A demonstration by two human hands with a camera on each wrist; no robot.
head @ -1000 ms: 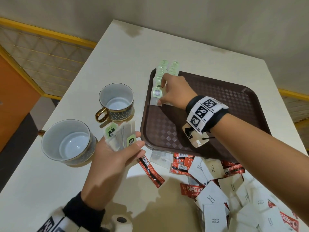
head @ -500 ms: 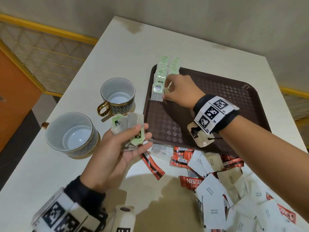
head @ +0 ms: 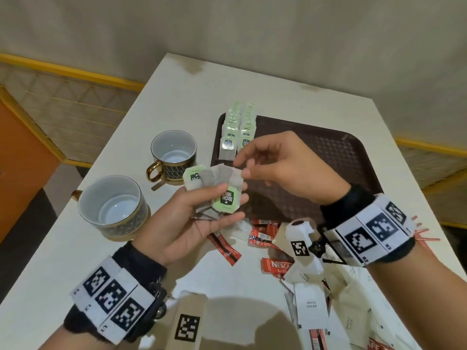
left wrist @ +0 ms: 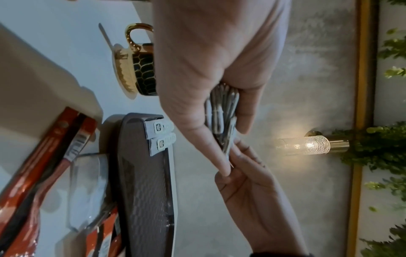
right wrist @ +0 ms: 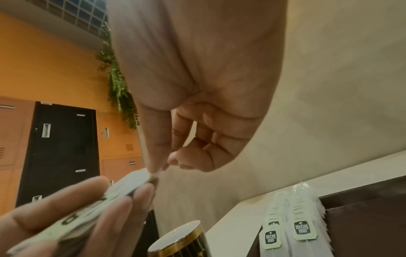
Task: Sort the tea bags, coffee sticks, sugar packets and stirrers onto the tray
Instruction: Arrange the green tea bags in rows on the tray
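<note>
From the head view, my left hand (head: 187,221) holds a fanned bunch of tea bags (head: 214,190) above the bench (head: 50,261), fingers curled under and thumb on top. My right hand (head: 283,168) has its grip pinching the top corner of the upper bag. Two neat rows of sorted tea bags (head: 237,130) lie at the far left corner of the brown tray (head: 341,152). To do this step well, I judge I should peel off one bag only, slack the left thumb a little so the paper does not tear, and mind the tag strings. The green tag reads "McCoy teas". Near me lie red coffee sticks (head: 275,265) marked "NESCAFE" in part, and white sugar packets (head: 310,305) printed "WHITE SUGAR". Two cups (head: 174,155) stand left of the tray.

From the left wrist view, the bunch (left wrist: 222,114) is seen edge-on, clamped between thumb and fingers; the right fingertips (left wrist: 241,153) touch its end.

From the right wrist view, thumb and forefinger (right wrist: 158,167) press together on a bag's edge. The tray rows (right wrist: 290,229) show "McCoy teas" tags plainly.
</note>
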